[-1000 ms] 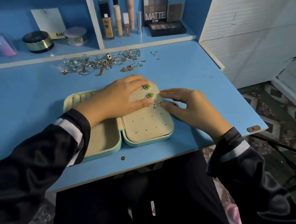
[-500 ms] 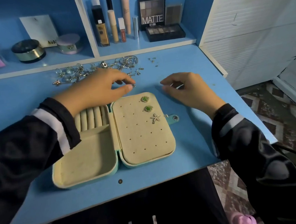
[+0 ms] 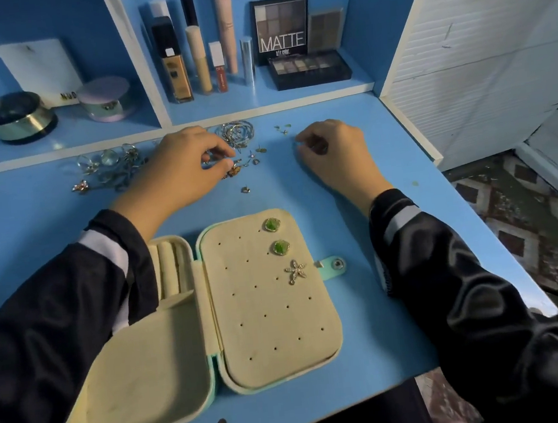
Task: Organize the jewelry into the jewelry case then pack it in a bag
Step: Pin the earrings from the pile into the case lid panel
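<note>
Lying open, cream-lined jewelry case (image 3: 276, 332)

The jewelry case (image 3: 276, 332) was laid at the front of the counter (image 3: 363, 305), three earrings (image 3: 273, 225) pinned on its right half; loose jewelry (image 3: 111, 167) was scattered behind it

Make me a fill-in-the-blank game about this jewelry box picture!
The open jewelry case has ____ earrings pinned on its board. The silver earring below the green earrings is shaped like a ____. The left hand is over the loose jewelry on the ____ desk.
Missing words: three, starfish, blue.
</note>
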Motion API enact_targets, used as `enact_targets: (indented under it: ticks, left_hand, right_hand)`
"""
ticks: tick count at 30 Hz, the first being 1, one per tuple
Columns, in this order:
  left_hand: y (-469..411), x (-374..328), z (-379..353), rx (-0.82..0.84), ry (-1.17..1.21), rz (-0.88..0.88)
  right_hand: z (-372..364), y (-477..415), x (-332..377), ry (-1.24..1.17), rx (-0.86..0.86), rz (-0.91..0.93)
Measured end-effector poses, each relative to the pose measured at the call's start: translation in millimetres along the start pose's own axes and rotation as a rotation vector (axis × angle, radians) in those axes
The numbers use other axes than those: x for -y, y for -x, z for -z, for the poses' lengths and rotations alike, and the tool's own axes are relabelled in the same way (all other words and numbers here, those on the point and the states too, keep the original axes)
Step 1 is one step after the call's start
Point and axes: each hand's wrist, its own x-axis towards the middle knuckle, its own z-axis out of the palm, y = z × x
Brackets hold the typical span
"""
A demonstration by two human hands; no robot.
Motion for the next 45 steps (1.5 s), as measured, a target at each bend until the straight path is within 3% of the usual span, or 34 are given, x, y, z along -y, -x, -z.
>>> enact_targets:
  ticks: [12,30,45]
  left_hand:
    - [-4,8,-4,0.014,0.044,-0.011]
    - [-3,8,-5,-0.019,0.036,0.017]
    - [-1,9,1,-0.106,0.321,0.077]
  right_hand:
    - [-5,-24,-15,0.018,-0.03,0.061]
    - [-14,-50,-4,-0.008,0.053,0.091]
    - [-15,-50,-6,0.002,0.096,0.055]
